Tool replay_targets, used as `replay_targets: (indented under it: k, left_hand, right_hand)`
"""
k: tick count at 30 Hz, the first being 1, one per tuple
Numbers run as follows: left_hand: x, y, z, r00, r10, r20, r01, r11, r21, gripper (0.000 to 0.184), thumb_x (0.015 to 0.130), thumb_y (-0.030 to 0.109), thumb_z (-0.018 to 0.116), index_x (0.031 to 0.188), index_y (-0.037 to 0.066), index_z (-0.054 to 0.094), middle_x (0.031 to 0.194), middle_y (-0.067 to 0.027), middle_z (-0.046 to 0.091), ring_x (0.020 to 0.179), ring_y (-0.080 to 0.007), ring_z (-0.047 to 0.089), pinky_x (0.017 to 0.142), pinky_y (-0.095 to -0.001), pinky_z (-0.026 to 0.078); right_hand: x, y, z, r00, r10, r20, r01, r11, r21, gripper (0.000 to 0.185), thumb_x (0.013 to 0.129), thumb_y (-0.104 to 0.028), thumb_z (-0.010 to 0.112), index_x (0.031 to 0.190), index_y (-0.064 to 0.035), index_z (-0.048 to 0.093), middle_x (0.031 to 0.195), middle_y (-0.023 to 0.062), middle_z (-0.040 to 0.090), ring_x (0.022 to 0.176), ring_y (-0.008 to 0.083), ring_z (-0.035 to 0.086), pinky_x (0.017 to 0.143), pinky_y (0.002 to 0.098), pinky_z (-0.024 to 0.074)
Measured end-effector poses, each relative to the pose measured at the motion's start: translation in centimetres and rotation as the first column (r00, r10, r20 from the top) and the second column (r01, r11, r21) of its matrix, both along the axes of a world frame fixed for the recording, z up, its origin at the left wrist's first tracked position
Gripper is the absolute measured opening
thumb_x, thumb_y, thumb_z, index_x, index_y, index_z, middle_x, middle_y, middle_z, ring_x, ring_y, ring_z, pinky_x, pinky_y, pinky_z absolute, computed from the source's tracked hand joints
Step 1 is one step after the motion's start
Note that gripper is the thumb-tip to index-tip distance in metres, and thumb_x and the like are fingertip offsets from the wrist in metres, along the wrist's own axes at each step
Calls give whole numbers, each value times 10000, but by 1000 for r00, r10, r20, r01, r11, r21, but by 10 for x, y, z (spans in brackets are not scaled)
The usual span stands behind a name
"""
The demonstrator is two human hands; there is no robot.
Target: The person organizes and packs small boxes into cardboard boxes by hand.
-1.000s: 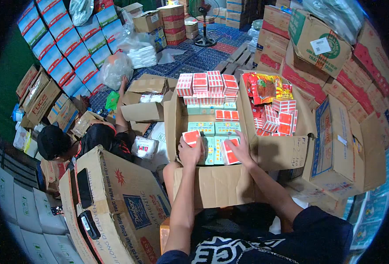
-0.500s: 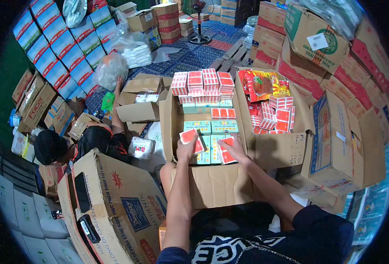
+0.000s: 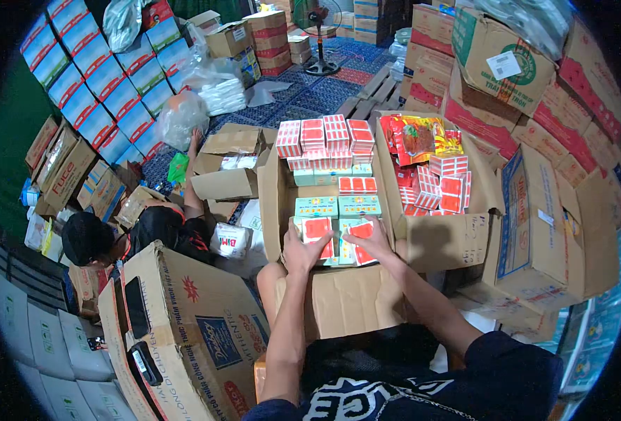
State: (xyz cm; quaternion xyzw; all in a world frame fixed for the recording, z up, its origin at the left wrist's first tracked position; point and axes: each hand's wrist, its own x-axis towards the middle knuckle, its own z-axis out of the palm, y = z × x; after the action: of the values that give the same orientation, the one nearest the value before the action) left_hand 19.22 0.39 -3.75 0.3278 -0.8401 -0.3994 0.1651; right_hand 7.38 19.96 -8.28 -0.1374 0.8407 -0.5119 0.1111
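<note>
An open cardboard box [image 3: 342, 298] stands before me, with green-and-white packs [image 3: 316, 206] inside and red-and-white packs [image 3: 336, 133] stacked at its far end. My left hand [image 3: 302, 250] grips a red-and-white pack [image 3: 317, 228] over the near left part of the box. On the near right, my right hand [image 3: 372, 242] has its fingers on another red-and-white pack [image 3: 361, 231]. Both packs lie flat on or just above the green ones; exact contact is hidden. A small gap separates them.
To the right, a second open box [image 3: 444, 242] holds red-and-white packs and red-yellow pouches [image 3: 419, 139]. A tall carton [image 3: 205, 330] stands at near left. Beyond it a co-worker [image 3: 159, 228] bends low near an open carton [image 3: 223, 184]. A fan [image 3: 320, 42] stands far back.
The pack in my left hand has turned from tilted to flat and come slightly nearer and right. My right hand's pack has come down beside it. The camera view has shifted slightly.
</note>
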Motion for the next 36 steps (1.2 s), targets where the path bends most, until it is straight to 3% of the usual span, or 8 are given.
replay_targets:
  k: [7,11,15,18,23,26,31,36]
  left_hand:
    - [12,7,7,991,-65,-113,41,977,-209,1161,641,638,886,1518,26,433,1453,-260,520,1356,-409,508,1115,-484,431]
    - [27,2,14,945,-263,-193,204,938,-280,1129,618,618,904,1500,66,467,1455,-240,506,1390,-436,453,1113,-522,412]
    - [27,1,16,917,-376,-134,277,841,-465,1094,603,595,921,1466,69,502,1475,-231,467,1428,-461,384,1119,-553,381]
    - [18,8,13,912,-393,120,386,721,-576,1163,584,597,934,1508,96,435,1488,-267,419,1473,-463,315,1154,-566,331]
    - [4,-17,5,939,-343,-12,329,909,-255,1350,574,644,927,1571,47,238,1531,-314,345,1495,-456,283,1209,-521,283]
    - [-12,-34,-6,912,-325,251,324,945,48,1507,556,626,954,1559,-41,49,1560,-324,308,1485,-421,317,1237,-478,262]
    - [-21,-49,-18,884,-468,-8,467,880,84,1516,534,421,1034,1542,-93,25,1527,-273,377,1391,-340,444,1221,-436,304]
    - [-10,-28,4,912,-409,-42,411,911,42,1399,555,321,1032,1552,-81,138,1479,-261,433,1337,-330,499,1152,-427,407]
  right_hand:
    - [6,1,15,999,45,22,-45,999,29,1131,699,-500,917,1524,14,339,1495,252,446,1428,353,422,1173,450,367]
    - [5,2,13,989,135,68,-130,989,-70,1071,750,-453,893,1545,-11,328,1526,237,432,1450,336,405,1192,436,344]
    - [0,-1,-1,957,278,-79,-289,938,-191,1014,783,-405,872,1555,-34,329,1529,220,437,1453,330,403,1196,425,340]
    - [-9,2,-11,951,263,-160,-290,942,-171,976,789,-350,869,1550,-36,346,1525,213,446,1453,333,403,1192,421,346]
    - [-5,-3,-11,971,208,-114,-220,970,-107,960,783,-310,874,1547,-36,360,1517,214,454,1453,340,402,1193,420,346]
    - [-8,-1,-12,982,174,-76,-180,981,-72,974,768,-302,893,1544,-36,369,1527,206,439,1454,334,399,1191,429,351]
    - [-7,-9,-26,990,139,29,-111,880,-461,1071,707,-355,945,1545,-25,366,1552,187,410,1456,307,389,1179,436,371]
    - [-12,2,-14,990,122,73,-81,906,-416,1106,673,-367,961,1543,-22,373,1531,183,442,1436,289,415,1172,405,382]
